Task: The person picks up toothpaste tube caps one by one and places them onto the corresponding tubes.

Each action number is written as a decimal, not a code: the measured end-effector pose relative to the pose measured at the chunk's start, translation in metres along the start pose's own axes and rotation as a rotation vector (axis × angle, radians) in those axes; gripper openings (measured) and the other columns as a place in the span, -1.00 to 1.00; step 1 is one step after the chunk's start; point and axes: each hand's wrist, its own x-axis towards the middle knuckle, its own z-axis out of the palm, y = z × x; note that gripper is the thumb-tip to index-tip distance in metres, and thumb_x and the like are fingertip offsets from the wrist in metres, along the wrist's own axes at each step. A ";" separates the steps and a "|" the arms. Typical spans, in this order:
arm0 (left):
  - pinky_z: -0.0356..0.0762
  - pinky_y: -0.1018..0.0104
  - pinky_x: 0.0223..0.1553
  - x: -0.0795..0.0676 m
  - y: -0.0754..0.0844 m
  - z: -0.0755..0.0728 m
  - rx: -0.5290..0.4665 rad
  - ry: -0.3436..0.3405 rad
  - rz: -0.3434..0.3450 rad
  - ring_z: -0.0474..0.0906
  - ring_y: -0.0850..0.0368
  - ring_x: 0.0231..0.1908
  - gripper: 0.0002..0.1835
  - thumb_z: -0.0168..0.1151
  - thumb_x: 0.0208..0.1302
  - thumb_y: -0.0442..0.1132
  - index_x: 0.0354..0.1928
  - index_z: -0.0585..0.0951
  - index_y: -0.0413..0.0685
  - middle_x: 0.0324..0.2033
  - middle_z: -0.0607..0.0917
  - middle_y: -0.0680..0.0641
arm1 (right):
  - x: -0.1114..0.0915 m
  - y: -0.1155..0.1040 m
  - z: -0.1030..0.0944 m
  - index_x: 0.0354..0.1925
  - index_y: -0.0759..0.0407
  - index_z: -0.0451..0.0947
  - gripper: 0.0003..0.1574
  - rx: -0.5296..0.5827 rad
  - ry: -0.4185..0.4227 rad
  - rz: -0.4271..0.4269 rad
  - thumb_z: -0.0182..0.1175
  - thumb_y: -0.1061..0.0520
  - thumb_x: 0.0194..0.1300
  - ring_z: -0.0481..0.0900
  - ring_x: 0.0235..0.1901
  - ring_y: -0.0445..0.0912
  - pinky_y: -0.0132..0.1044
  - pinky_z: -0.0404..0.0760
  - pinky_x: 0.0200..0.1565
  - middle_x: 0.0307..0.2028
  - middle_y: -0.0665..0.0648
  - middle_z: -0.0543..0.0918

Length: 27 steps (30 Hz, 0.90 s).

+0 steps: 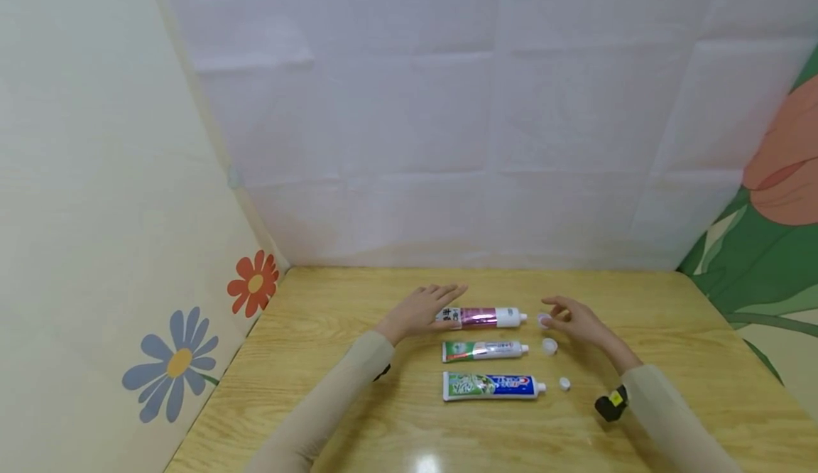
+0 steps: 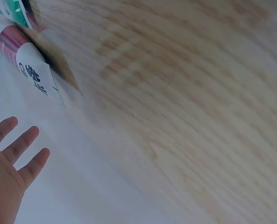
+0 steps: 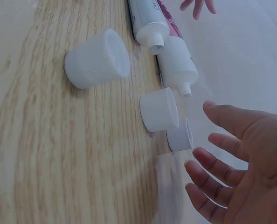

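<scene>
My left hand [image 1: 418, 312], its fingers straight, is at the flat end of the pink and white toothpaste tube [image 1: 479, 317] and hides part of it in the head view. Below that tube lie a green and white toothpaste tube [image 1: 492, 350] and a larger green and blue one [image 1: 492, 386], all uncapped with nozzles to the right. My right hand [image 1: 580, 322] is beside the farthest white cap [image 1: 544, 320], fingers loosely bent and apart. In the right wrist view a gap shows between thumb and fingers. A middle cap [image 3: 157, 109] and a ribbed cap [image 3: 99, 60] stand nearer.
The tubes and caps lie on a wood-grain table [image 1: 358, 423]. A white sheet [image 1: 409, 118] hangs behind its back edge. A flower-painted wall [image 1: 96, 210] borders the left side. A black wrist device [image 1: 611, 403] sits at the right sleeve.
</scene>
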 end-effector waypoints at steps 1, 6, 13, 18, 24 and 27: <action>0.20 -0.14 0.25 0.001 0.000 0.000 -0.006 -0.002 0.002 0.21 -0.12 0.29 -0.17 -0.11 0.30 0.28 0.46 -0.12 0.12 0.39 0.15 -0.09 | 0.000 0.001 0.000 0.15 0.41 0.35 -0.36 0.006 -0.002 0.003 0.21 0.05 0.24 0.57 -0.26 0.09 -0.01 0.57 -0.16 -0.21 0.30 0.55; 0.19 -0.15 0.24 0.004 -0.001 0.003 -0.016 -0.016 0.005 0.20 -0.12 0.30 -0.17 -0.11 0.29 0.29 0.46 -0.14 0.16 0.38 0.17 -0.10 | 0.000 0.004 0.001 0.15 0.41 0.35 -0.35 0.025 -0.007 0.019 0.23 0.05 0.22 0.57 -0.26 0.08 -0.03 0.57 -0.17 -0.22 0.30 0.55; 0.18 -0.13 0.26 0.007 0.000 0.008 -0.019 -0.039 -0.005 0.20 -0.10 0.30 -0.16 -0.13 0.27 0.32 0.46 -0.12 0.16 0.38 0.16 -0.08 | 0.002 0.008 0.004 0.15 0.41 0.35 -0.33 0.043 -0.011 0.039 0.27 0.08 0.17 0.55 -0.23 0.09 -0.06 0.56 -0.17 -0.23 0.28 0.54; 0.15 -0.11 0.28 0.009 0.002 0.009 -0.015 -0.063 -0.005 0.18 -0.07 0.31 -0.17 -0.17 0.28 0.33 0.46 -0.16 0.19 0.39 0.15 -0.05 | 0.000 0.007 0.004 0.14 0.40 0.36 -0.33 0.045 -0.010 0.051 0.29 0.09 0.16 0.52 -0.22 0.06 -0.18 0.53 -0.22 -0.25 0.25 0.53; 0.13 -0.09 0.29 0.010 0.002 0.012 0.000 -0.072 -0.005 0.17 -0.05 0.32 -0.17 -0.20 0.28 0.34 0.46 -0.19 0.22 0.39 0.14 -0.03 | -0.002 0.005 0.004 0.13 0.41 0.38 -0.34 0.080 -0.018 0.061 0.30 0.10 0.14 0.51 -0.22 0.08 -0.16 0.53 -0.22 -0.25 0.26 0.51; 0.12 -0.08 0.30 0.011 0.001 0.014 0.002 -0.088 -0.006 0.17 -0.05 0.32 -0.18 -0.23 0.28 0.35 0.46 -0.19 0.23 0.40 0.13 -0.03 | -0.003 0.006 0.005 0.13 0.39 0.38 -0.34 0.079 -0.023 0.078 0.30 0.09 0.14 0.50 -0.20 0.08 -0.14 0.52 -0.20 -0.24 0.25 0.51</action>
